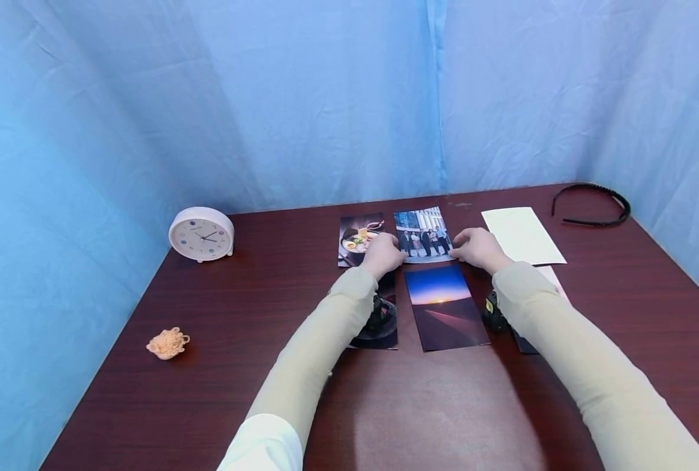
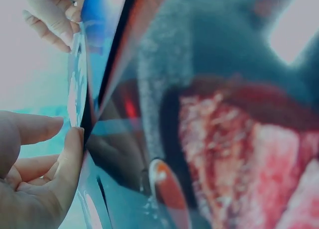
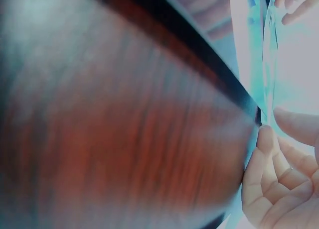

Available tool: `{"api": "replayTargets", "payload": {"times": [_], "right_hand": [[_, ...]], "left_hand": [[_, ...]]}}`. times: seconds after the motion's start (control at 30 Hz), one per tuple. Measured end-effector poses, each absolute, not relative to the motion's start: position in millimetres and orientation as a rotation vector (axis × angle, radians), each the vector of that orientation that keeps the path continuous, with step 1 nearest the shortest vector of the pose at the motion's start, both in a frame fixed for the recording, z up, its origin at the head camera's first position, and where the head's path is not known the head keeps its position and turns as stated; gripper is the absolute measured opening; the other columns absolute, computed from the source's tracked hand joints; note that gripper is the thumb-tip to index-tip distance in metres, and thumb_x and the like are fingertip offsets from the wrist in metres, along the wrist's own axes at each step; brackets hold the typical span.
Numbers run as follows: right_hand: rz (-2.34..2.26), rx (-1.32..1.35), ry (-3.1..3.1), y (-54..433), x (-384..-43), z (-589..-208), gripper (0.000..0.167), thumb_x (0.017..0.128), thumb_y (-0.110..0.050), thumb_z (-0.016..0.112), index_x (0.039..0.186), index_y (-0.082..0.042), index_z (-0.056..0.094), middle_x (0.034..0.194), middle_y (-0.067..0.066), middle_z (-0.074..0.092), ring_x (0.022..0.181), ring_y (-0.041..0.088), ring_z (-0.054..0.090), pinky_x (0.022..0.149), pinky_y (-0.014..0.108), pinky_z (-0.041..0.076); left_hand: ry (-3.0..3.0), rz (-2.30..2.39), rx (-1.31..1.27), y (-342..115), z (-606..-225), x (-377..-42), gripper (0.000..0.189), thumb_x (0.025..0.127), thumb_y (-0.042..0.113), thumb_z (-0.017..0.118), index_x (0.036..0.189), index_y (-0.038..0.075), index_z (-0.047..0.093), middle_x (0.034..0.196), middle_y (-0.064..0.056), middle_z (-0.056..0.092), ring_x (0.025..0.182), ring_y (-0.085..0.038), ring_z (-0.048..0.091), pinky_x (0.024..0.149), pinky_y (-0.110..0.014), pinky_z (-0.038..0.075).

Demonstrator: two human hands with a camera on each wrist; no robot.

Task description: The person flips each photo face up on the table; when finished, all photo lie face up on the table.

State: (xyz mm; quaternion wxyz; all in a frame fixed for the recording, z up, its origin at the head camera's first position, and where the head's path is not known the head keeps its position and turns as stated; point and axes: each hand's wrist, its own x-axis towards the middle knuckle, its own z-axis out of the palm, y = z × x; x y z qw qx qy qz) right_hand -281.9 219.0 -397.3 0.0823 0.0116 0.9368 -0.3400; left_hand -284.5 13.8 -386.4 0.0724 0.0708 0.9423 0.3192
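Note:
A photo of several people in front of a building (image 1: 424, 237) is at the far middle of the table, its near edge slightly bowed. My left hand (image 1: 382, 254) pinches its near left corner. At the near right corner, my right hand (image 1: 480, 248) pinches it between thumb and fingertips. In the left wrist view, the photo (image 2: 77, 84) shows edge-on between both hands. Just left lies a ramen photo (image 1: 358, 243), partly covered by my left hand. A sunset photo (image 1: 443, 311) lies nearer me, below the group photo. My left forearm partly hides a dark food photo (image 1: 389, 337).
A blank cream sheet (image 1: 522, 234) lies to the right, with a pale card (image 1: 554, 280) and a dark print (image 1: 524, 345) partly under my right sleeve. A black headband (image 1: 596, 222) is far right. At left stand a white clock (image 1: 202, 234) and a small beige basket-like ornament (image 1: 168, 344).

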Motion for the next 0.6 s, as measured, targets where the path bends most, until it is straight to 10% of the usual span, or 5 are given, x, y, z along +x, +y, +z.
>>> {"api": "replayTargets", "payload": {"times": [0.23,0.6], "right_hand": [[-1.038,0.037,2.775,221.4,-276.6,-389.7,0.039,0.092,-0.019,0.060,0.119,0.009,0.054,0.112,0.029,0.060,0.094,0.035,0.064,0.089,0.047,0.050],[-0.960,0.030,2.856,252.8,-272.3,-377.1,0.053,0.090,-0.031,0.062,0.122,0.009,0.051,0.112,0.030,0.057,0.097,0.039,0.058,0.083,0.051,0.048]], "left_hand": [[2.824,1.019,0.233,14.4,-383.5,-281.9,0.037,0.092,0.016,0.061,0.125,0.001,0.059,0.104,-0.011,0.069,0.091,-0.020,0.065,0.086,-0.033,0.052],[2.780,1.081,0.357,21.1,-382.7,-274.4,0.044,0.093,0.019,0.060,0.133,0.004,0.053,0.100,-0.008,0.070,0.085,-0.018,0.065,0.082,-0.030,0.052]]}}
